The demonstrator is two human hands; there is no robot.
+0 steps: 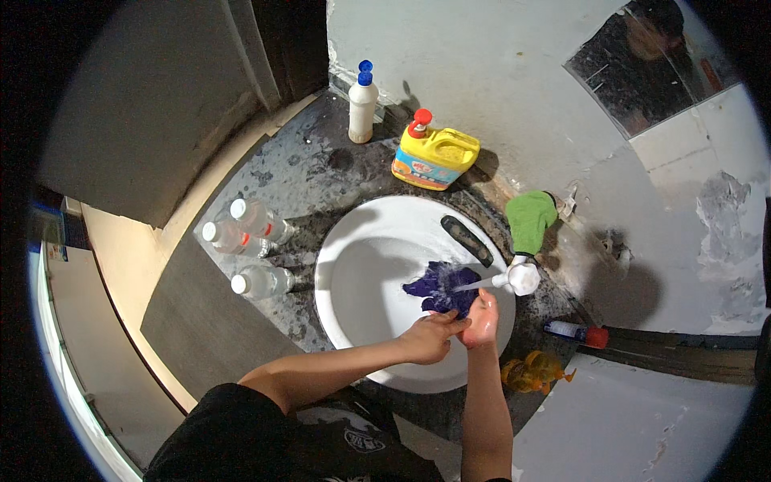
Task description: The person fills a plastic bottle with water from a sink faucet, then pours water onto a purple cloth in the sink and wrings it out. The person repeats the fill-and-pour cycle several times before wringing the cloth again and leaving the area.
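A wet dark purple cloth (443, 288) is held over the white round sink basin (355, 289), under water running from a white tap (523, 279). My right hand (482, 319), wet and turned palm up, lies beneath the cloth's near edge at the right. Reaching in from the left, my left hand (430, 337) has its fingers on that same edge, by my right palm. Part of the fingers is hidden by the cloth and the other hand. A green cloth (530, 222) covers the pipe behind the tap.
Around the basin stand clear plastic bottles (262, 283), a white squeeze bottle (362, 111) and a yellow jug with a red pump (435, 158). A red-capped container (575, 333) and orange-yellow plastic packs (536, 370) lie at the right. A broken mirror (653, 72) hangs above.
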